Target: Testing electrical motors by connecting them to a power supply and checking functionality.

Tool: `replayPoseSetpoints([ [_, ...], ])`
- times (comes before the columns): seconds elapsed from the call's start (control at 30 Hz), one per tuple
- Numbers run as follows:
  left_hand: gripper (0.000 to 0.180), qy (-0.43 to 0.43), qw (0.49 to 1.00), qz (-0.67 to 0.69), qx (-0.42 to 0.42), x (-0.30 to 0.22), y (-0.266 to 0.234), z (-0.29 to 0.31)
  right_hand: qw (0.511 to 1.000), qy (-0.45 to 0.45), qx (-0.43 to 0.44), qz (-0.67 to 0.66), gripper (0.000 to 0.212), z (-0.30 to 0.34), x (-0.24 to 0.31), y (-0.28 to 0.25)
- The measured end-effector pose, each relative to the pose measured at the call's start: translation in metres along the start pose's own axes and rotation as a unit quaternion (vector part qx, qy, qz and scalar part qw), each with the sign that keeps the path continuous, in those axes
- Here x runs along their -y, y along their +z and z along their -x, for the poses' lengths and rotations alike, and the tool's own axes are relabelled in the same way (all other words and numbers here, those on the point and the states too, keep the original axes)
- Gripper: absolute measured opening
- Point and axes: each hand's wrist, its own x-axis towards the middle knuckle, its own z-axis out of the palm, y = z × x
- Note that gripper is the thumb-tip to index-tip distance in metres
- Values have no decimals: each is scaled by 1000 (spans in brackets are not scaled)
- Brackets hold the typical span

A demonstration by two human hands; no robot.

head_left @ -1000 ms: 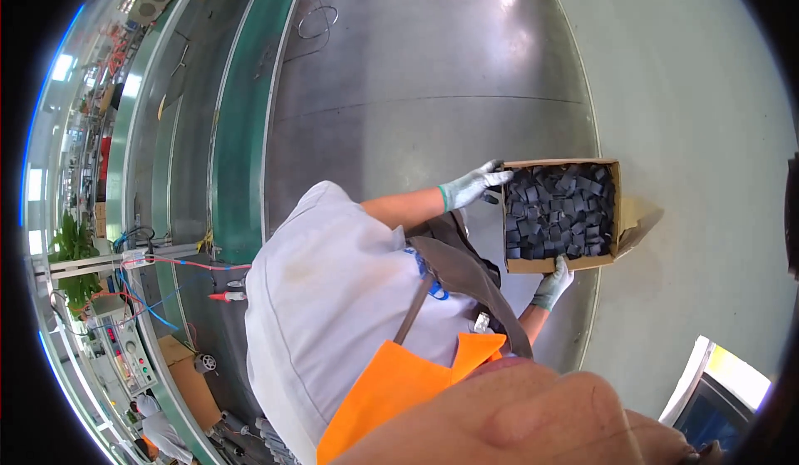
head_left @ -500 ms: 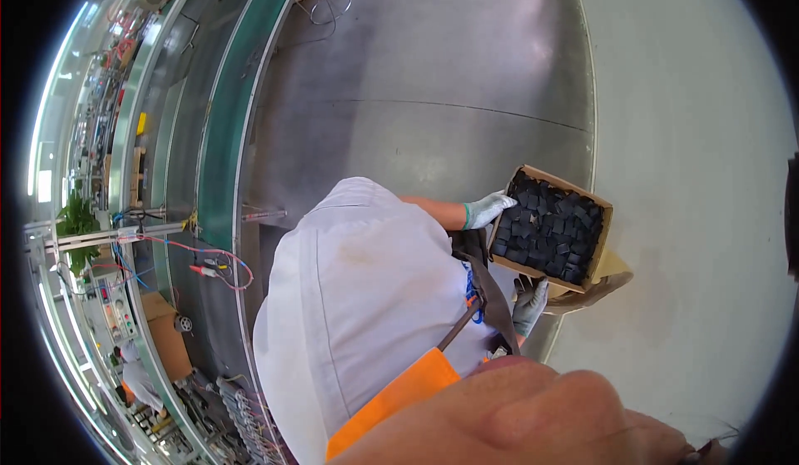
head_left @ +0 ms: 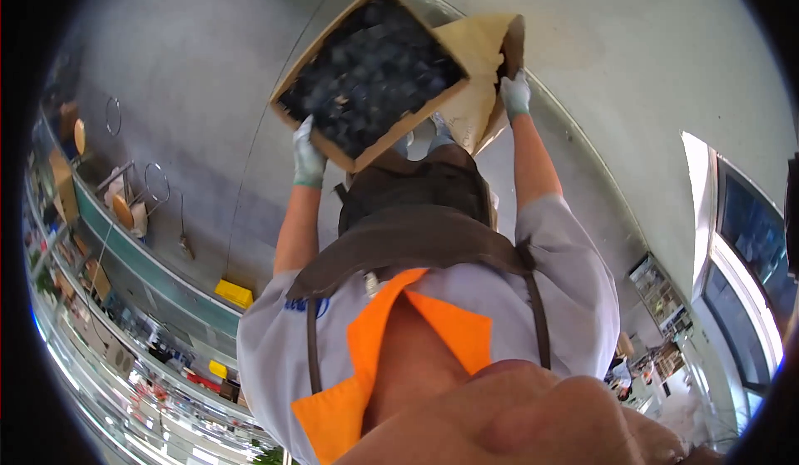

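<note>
My left hand [head_left: 309,159], in a pale glove with a green cuff, grips the near left corner of an open cardboard box [head_left: 409,122]. Inside lie many small black block-like pieces [head_left: 374,70], blurred by motion. The box is held up in front of me, turned corner-wise. My right hand [head_left: 516,96], gloved the same way, is closed on the edge of a tan paper sack [head_left: 474,53] beside and partly behind the box. The sack's dark mouth shows by that hand. My right fingertips are partly hidden by it.
A conveyor line [head_left: 158,278] with a green edge runs along the left. Round-seated stools [head_left: 122,213] and a yellow bin [head_left: 234,293] stand by it. Lower right are shelves [head_left: 657,294] and windows [head_left: 741,257]. My shoes show below the box.
My view has swung round, so the conveyor now lies lower left. The box and sack appear larger and farther apart from my body, with both hands still on them.
</note>
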Motion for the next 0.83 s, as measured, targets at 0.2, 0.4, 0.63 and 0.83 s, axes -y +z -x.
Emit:
replayPoseSetpoints([
  [0.2,41,-8,998,-64,-22,-2,0,36,976,163,111,-98,66,-52,-22,61],
  [0.4,42,-58,991,-73,-92,24,-13,67,888,57,392,-232,48,-53,13,101],
  [0.63,39,-95,991,-94,-30,34,19,73,802,-45,538,-256,36,-70,98,54],
  [0.83,39,55,915,-386,99,98,-20,23,749,-219,608,-145,71,-108,78,57],
])
